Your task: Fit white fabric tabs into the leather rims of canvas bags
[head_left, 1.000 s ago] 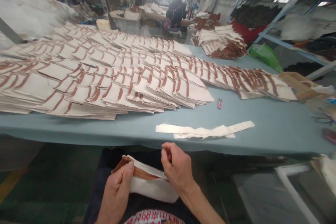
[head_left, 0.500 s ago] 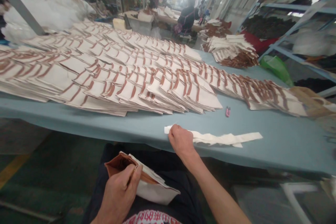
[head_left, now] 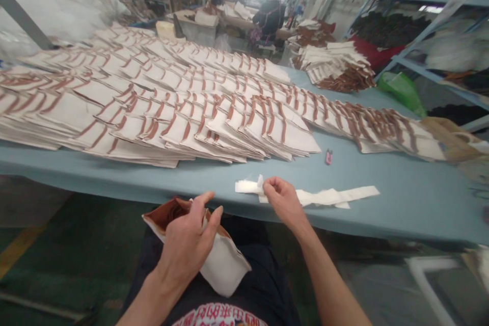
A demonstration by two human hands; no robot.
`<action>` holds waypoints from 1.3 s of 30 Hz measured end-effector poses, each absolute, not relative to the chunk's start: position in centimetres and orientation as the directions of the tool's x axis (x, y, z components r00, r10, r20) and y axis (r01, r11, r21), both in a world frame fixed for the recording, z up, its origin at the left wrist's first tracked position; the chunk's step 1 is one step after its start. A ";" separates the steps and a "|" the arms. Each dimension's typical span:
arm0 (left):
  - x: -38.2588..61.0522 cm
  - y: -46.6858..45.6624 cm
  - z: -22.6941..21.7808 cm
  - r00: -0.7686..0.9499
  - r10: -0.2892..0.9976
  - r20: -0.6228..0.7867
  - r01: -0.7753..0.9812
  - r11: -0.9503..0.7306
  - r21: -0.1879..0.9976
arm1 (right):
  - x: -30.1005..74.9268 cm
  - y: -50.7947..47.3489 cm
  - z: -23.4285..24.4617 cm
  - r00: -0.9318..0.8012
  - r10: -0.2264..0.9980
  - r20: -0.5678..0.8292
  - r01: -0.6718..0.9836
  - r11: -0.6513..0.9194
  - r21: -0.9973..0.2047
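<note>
A small pouch [head_left: 225, 265] in off-white cloth with a brown lining lies tilted over my lap, its mouth facing up. My left hand [head_left: 189, 237] is on it, thumb and forefinger apart above the rim; the other fingers are mostly hidden and appear to hold the pouch. On the table near its front edge lie white cloth strips [head_left: 336, 196], loosely overlapping in a row. The closed fingertips of my right hand [head_left: 284, 201] pinch one strip, whose short end sticks up beside them.
Overlapping rows of cream pieces with brown edging [head_left: 183, 127] cover much of the blue-green table [head_left: 206, 178]. A small pink tool [head_left: 329, 157] lies beyond the strips. More stacked pieces [head_left: 336, 63], a green bag [head_left: 401, 92] and a shelf rack stand at right. A person [head_left: 269, 15] is farther back.
My right hand has shifted right along the strips and lifted an end. My left thumb and forefinger have spread from their pinch on the pouch rim, and the pouch has moved slightly up and left.
</note>
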State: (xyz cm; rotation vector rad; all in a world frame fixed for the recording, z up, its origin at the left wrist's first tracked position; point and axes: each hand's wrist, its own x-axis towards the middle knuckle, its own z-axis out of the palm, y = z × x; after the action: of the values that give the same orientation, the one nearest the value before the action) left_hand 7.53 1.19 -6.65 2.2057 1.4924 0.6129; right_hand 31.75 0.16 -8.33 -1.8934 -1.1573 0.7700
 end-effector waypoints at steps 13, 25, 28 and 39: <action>17.5 3.5 -9.4 0.670 0.679 -0.301 0.741 -0.638 0.209 | 36.0 -2.7 -7.5 0.608 0.791 -0.063 0.050 -0.117 -0.992; 17.1 3.5 -9.9 0.656 0.688 -0.312 0.753 -0.623 0.210 | 42.4 -0.6 -8.8 0.776 0.618 -0.125 -0.309 0.200 -0.930; 17.1 3.4 -10.0 0.656 0.690 -0.306 0.755 -0.614 0.232 | 45.5 -1.6 -9.0 0.827 0.534 -0.175 -0.317 0.188 -0.929; 17.3 3.2 -10.2 0.671 0.689 -0.274 0.742 -0.622 0.252 | 54.2 -5.8 -5.1 0.946 0.220 -0.240 -0.275 0.148 -0.950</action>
State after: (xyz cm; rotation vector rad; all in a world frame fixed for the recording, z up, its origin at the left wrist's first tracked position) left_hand 17.29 3.22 -10.16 2.5444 1.1302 -0.2133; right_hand 54.21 -5.77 -5.08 -1.3771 0.0482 0.3562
